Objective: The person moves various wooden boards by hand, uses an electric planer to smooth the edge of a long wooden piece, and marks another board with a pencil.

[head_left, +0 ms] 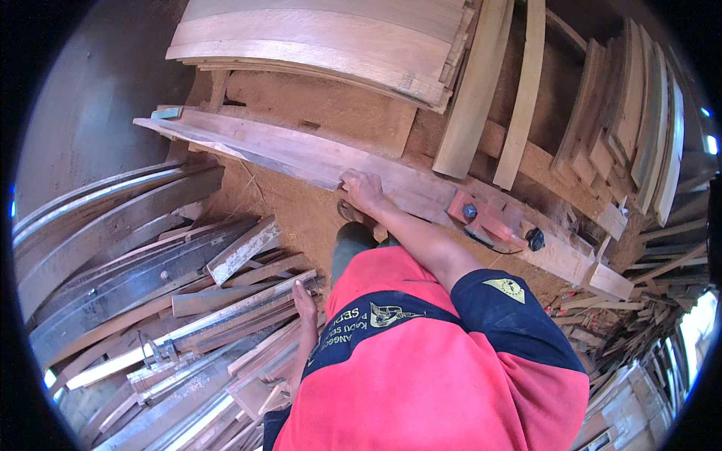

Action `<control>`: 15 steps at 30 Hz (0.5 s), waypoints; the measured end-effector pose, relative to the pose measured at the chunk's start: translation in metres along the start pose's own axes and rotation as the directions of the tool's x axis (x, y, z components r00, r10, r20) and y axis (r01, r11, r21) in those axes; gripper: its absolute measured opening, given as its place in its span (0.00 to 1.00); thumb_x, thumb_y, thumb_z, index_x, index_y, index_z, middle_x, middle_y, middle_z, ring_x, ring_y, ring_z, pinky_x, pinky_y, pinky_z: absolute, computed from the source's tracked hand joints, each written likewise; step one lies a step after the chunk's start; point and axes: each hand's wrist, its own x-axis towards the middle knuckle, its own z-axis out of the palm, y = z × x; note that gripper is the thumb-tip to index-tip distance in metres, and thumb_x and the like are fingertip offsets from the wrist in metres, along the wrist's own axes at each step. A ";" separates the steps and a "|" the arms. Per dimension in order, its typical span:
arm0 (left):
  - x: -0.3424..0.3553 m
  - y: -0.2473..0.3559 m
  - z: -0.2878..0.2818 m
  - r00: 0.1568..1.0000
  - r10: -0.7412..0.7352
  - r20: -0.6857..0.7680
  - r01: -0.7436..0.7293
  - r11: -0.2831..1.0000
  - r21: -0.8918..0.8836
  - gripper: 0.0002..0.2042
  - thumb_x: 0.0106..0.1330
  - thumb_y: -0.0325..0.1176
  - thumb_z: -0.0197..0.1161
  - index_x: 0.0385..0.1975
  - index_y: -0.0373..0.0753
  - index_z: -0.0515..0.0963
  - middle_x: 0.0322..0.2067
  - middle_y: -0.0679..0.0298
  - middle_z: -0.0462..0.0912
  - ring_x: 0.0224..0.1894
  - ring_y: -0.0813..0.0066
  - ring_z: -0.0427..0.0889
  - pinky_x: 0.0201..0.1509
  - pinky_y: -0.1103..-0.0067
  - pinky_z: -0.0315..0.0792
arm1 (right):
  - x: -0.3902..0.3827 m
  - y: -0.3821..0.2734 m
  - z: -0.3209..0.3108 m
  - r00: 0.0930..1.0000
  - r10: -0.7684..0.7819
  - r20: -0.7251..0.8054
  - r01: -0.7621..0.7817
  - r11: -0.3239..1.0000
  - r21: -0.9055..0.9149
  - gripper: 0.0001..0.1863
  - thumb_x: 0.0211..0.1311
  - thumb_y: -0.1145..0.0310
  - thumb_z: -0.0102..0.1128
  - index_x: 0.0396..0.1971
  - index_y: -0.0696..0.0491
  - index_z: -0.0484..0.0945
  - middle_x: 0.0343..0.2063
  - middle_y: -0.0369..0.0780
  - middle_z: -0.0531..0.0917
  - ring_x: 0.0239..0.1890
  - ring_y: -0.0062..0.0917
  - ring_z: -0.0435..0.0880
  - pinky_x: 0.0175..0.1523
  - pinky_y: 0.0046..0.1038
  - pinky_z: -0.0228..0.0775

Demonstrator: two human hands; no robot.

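Observation:
My right hand (362, 192) is closed at the near edge of a long, pale wooden board (289, 148), its fingers curled on the wood. The board lies across the work area in front of me. My left hand (304, 302) hangs low at my left side, next to a heap of timber. Its fingers are stretched out and nothing is in them. Right of my right hand, a red tool with black knobs (492, 219), shaped like a power planer, rests on the board.
Wide stacked planks (316, 37) lie beyond the board. Two loose planks (475, 90) slant at their right, and curved pieces (620, 113) stack farther right. A timber heap (180, 301) fills the left side. Sawdust (271, 192) covers the ground; scrap wood (639, 323) lies at right.

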 end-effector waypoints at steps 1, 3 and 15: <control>-0.007 0.003 0.006 1.000 -0.011 -0.012 0.010 1.000 -0.024 0.34 0.78 0.56 0.40 0.67 0.28 0.65 0.67 0.42 0.66 0.70 0.51 0.64 0.74 0.69 0.56 | 0.000 0.001 -0.001 1.000 0.005 -0.003 -0.005 1.000 0.009 0.14 0.47 0.59 0.72 0.33 0.50 0.84 0.36 0.39 0.86 0.37 0.40 0.86 0.38 0.42 0.77; -0.010 0.011 0.012 0.999 -0.013 0.034 0.013 1.000 -0.025 0.34 0.78 0.55 0.39 0.67 0.28 0.64 0.67 0.42 0.67 0.71 0.51 0.63 0.74 0.69 0.55 | -0.001 0.002 -0.001 1.000 0.012 -0.008 -0.012 1.000 0.004 0.15 0.48 0.59 0.72 0.33 0.50 0.84 0.37 0.39 0.86 0.37 0.40 0.86 0.38 0.42 0.77; -0.027 0.049 0.028 0.985 0.174 0.011 -0.173 0.983 -0.062 0.31 0.80 0.50 0.39 0.69 0.29 0.61 0.68 0.44 0.65 0.72 0.53 0.62 0.75 0.68 0.53 | -0.005 -0.002 0.012 0.999 0.049 0.004 -0.048 0.996 -0.081 0.13 0.53 0.58 0.70 0.36 0.46 0.82 0.40 0.39 0.84 0.38 0.42 0.86 0.40 0.45 0.76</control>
